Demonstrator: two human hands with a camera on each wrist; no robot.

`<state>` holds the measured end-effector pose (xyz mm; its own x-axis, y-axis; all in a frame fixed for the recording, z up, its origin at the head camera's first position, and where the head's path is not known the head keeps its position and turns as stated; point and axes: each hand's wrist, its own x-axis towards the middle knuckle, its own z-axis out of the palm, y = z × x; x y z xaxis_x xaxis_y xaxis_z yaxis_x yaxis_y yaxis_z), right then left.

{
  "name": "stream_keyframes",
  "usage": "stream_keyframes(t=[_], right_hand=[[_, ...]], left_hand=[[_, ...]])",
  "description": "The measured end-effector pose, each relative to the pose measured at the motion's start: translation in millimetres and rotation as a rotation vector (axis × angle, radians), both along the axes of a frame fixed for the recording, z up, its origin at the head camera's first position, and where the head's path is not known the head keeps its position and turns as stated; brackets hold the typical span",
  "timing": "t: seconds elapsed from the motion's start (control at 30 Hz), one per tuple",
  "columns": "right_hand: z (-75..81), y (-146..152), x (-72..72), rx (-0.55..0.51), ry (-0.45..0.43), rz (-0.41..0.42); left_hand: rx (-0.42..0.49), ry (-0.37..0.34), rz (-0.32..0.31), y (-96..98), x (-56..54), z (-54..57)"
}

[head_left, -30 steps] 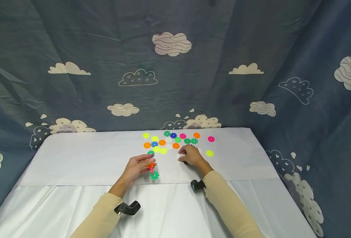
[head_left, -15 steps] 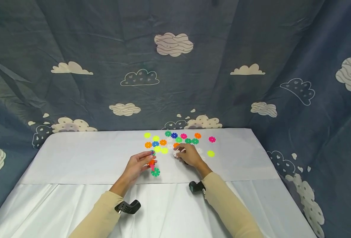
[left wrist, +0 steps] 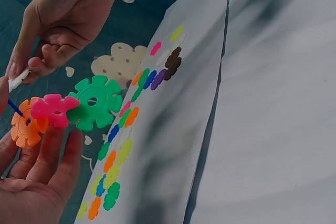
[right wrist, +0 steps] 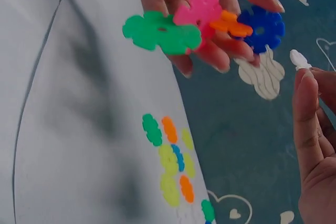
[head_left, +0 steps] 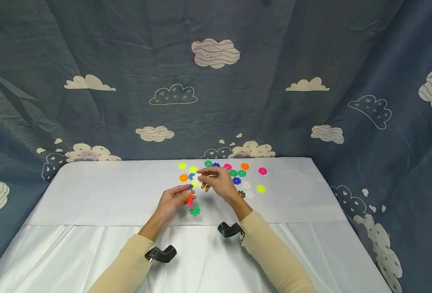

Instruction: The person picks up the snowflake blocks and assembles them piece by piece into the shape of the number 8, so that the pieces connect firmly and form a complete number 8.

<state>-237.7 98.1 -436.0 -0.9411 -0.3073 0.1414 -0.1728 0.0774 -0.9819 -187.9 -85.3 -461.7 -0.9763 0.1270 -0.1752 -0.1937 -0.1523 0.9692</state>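
Note:
My left hand holds up a chain of notched plastic snowflake discs. In the right wrist view it runs from a green disc through a pink disc and an orange disc to a blue disc. Between thumb and finger, my right hand pinches a white snowflake disc. That white piece is close to the blue end of the chain; in the right wrist view a gap shows between them. In the left wrist view, the blue disc is mostly hidden.
Loose snowflake discs in several colours lie flat at the back of the white table. Among them are a brown disc, a yellow disc and a pink disc. Behind the table hangs a dark cloud-print curtain.
My right hand has picked up the white disc and moved left with it, towards the chain. My left hand has stayed nearly in place, still holding the chain.

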Motion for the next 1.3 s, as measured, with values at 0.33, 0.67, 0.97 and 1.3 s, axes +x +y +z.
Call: stream_keyframes(t=[0.33, 0.67, 0.97, 1.3], right_hand=[[18.3, -10, 12.9, 0.024, 0.076, 0.087], [34.4, -10, 22.7, 0.118, 0.113, 0.139], [30.9, -14, 27.4, 0.044, 0.094, 0.086], [26.8, -15, 27.8, 0.09, 0.115, 0.139]], left_hand=[[-0.017, 0.026, -0.026, -0.6, 1.4, 1.1], [-0.074, 0.087, -0.01, -1.3, 2.1, 0.2], [-0.145, 0.144, 0.032, -0.9, 2.6, -3.8], [-0.202, 0.137, 0.058, 2.5, 7.5, -5.1]])
